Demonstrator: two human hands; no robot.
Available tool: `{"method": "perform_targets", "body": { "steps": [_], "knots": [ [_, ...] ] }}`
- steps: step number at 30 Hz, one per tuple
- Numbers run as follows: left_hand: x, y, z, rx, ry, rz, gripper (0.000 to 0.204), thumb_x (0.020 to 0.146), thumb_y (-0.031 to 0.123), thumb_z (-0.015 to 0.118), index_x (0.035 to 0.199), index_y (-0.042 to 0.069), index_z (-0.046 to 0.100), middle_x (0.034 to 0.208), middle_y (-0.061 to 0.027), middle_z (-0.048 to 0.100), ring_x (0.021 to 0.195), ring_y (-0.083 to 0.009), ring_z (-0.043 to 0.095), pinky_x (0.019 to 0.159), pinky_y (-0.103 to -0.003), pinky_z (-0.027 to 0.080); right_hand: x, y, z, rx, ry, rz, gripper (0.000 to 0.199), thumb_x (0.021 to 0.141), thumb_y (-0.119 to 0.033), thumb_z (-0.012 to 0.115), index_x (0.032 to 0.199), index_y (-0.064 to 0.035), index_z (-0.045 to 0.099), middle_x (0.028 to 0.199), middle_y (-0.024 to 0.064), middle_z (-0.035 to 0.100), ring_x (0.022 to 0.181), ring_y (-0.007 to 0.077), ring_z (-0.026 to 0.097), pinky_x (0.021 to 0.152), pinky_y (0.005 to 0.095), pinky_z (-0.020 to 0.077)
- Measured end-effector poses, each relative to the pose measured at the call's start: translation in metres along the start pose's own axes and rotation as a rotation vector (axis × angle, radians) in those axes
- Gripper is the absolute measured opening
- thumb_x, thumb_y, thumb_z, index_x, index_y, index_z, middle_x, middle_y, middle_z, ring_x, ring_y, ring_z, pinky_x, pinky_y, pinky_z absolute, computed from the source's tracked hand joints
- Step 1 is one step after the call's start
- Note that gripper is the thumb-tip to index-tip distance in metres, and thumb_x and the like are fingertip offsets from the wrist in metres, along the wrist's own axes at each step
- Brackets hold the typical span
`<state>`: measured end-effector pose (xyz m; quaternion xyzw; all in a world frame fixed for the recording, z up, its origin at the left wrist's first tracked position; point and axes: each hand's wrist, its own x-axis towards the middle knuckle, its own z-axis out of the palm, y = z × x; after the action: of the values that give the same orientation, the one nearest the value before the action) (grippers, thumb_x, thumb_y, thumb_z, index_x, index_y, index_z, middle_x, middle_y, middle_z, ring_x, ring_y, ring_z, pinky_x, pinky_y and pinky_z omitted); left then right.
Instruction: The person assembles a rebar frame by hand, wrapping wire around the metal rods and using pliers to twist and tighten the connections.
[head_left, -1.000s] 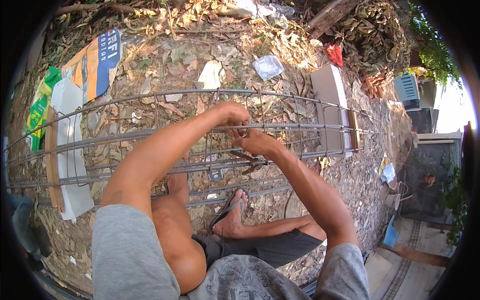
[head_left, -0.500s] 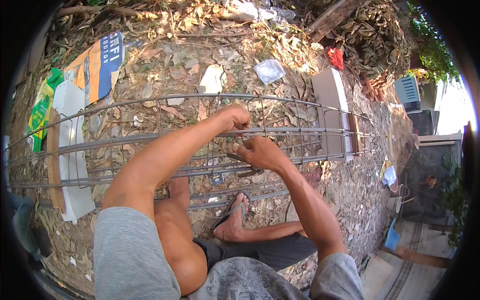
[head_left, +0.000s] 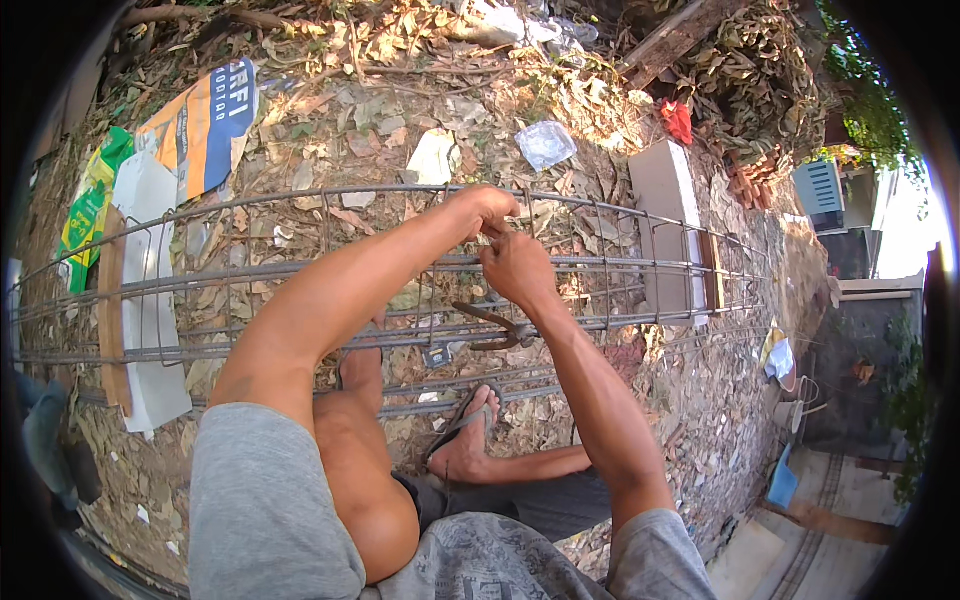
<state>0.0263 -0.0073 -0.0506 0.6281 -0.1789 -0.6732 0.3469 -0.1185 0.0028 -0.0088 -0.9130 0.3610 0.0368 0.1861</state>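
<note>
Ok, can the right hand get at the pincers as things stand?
Probably yes: the pincers lie close to the right hand, with nothing lying over their spread handles, though it would likely have to part from the left hand first.

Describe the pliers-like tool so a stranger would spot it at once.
Find the long metal-bar cage crossing the picture. Near its middle, just below the right hand, is the pliers-like tool. Its two brownish arms splay into a V opening left, unlike the long grey bars around it.
</note>
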Motion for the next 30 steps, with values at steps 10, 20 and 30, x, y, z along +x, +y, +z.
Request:
{"method": "perform_targets", "body": {
  "steps": [10,20,30],
  "knots": [
    [-0.037,-0.023,-0.004,-0.232,-0.152,0.186,0.056,0.104,0.058,0.05,0.127,0.01,0.064,0.107,-0.0067,0.067,0.093,-0.0199,0.063,0.084,-0.039,0.051,0.059,0.029,-0.042,1.573,-0.132,0.573,0.015,0.101,-0.013,0.055,0.11,-0.0051,0.064,0.07,-0.003,0.051,0.052,0.0041,0.039,0.043,0.0209,0.0275],
    [-0.092,0.053,0.022,0.671,0.346,0.804,0.03,0.089,0.025,0.061,0.093,0.003,0.079,0.073,-0.016,0.072,0.066,-0.024,0.067,0.066,-0.041,0.053,0.013,0.044,-0.105,0.474,-0.096,0.285,0.032,0.09,-0.029,0.054,0.089,-0.0028,0.072,0.06,0.0002,0.048,0.056,0.0121,0.045,0.051,0.0294,0.0342],
    [-0.137,0.025,0.089,0.557,-0.086,0.618,0.035,0.095,0.024,0.053,0.097,-0.001,0.076,0.076,-0.02,0.071,0.076,-0.0287,0.072,0.075,-0.044,0.055,0.036,0.119,-0.1,0.279,-0.448,-0.254,0.033,0.082,-0.021,0.07,0.106,0.0004,0.074,0.088,0.0103,0.074,0.075,0.0213,0.068,0.068,0.0358,0.0544]
  ]
}}
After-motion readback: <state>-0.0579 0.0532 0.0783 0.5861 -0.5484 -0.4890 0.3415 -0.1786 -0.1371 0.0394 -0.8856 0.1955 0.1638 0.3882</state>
